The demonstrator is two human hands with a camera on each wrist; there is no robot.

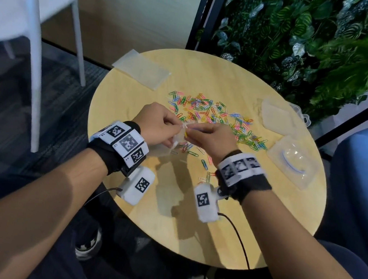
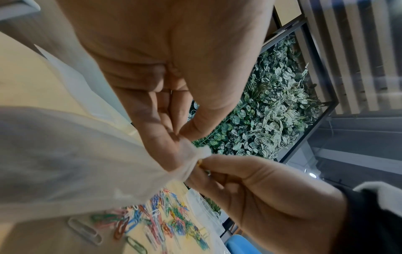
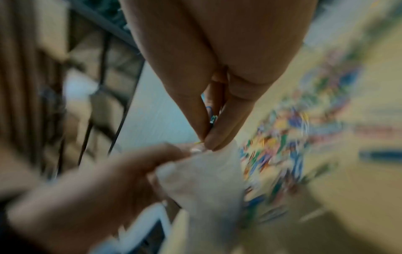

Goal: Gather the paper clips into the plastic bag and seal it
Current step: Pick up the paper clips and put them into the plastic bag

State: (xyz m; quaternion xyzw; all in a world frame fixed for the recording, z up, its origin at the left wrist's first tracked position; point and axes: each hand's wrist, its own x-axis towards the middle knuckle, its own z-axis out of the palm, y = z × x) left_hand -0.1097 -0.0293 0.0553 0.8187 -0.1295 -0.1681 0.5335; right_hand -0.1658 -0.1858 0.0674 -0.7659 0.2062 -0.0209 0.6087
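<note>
Stack of flat clear bags (image 1: 141, 69) at the far left edge of the round wooden table (image 1: 275, 215); nearer, left hand (image 1: 156, 123) raised above the tabletop, thumb and forefinger pinched on the mouth of a small frosted plastic bag (image 2: 71, 154) hanging below the fingers. Right hand (image 1: 215, 136) just beside, fingertips narrow, pinched on a few paper clips held at the bag's opening, one yellow clip (image 2: 199, 162) showing at the rim. Loose coloured paper clips (image 1: 216, 114) scattered beyond and under both hands, then crumpled clear bags (image 1: 276, 118) and a clear plastic case (image 1: 292, 164) at the right edge.
</note>
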